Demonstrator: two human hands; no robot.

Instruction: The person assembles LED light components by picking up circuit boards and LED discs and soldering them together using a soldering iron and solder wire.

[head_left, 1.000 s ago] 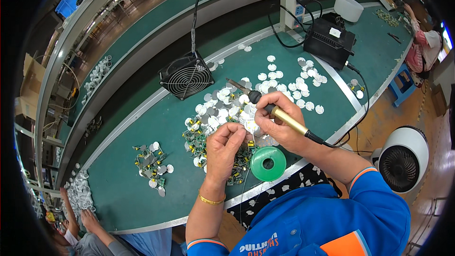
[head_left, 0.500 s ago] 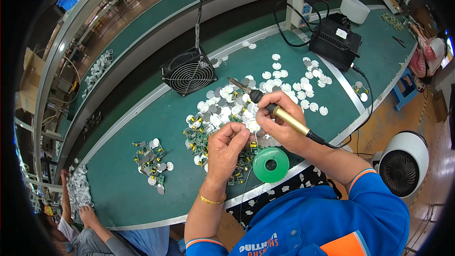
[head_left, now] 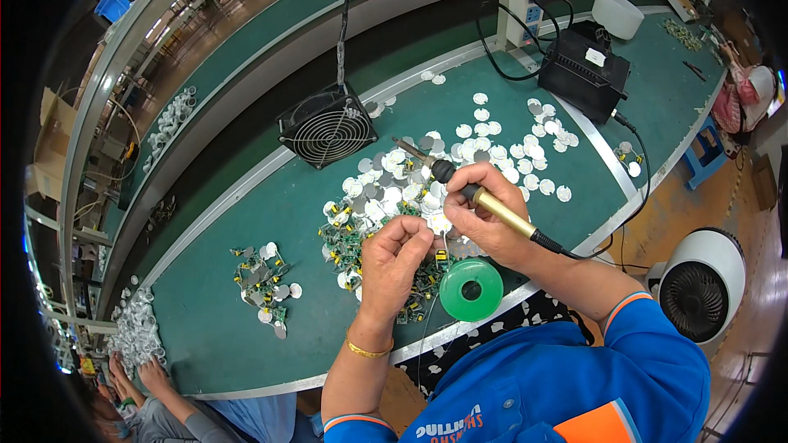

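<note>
My right hand (head_left: 491, 212) is closed round a soldering iron (head_left: 505, 215) with a gold handle and black grip; its tip points up and left over a pile of discs. Thumb and forefinger of my left hand (head_left: 396, 261) are pinched at the edge of a white round disc (head_left: 441, 222), held between both hands. Below it hangs a small circuit board (head_left: 442, 258) with a yellow part, on thin wires. A green spool (head_left: 471, 289) lies by my right wrist. Under and beyond my hands spread white and grey discs (head_left: 394, 195) and green boards (head_left: 338, 239).
A square black fan (head_left: 330, 133) stands behind the pile. A black power box (head_left: 584, 72) feeds the iron's cable at right. Several boards (head_left: 261, 279) lie at left. Another person's hands (head_left: 153, 374) touch white parts (head_left: 136, 330). A white fan (head_left: 698, 285) stands at right.
My hands have barely shifted, keeping the same hold on iron and disc. At far left, the other person's raised arm has come down to the white parts.
</note>
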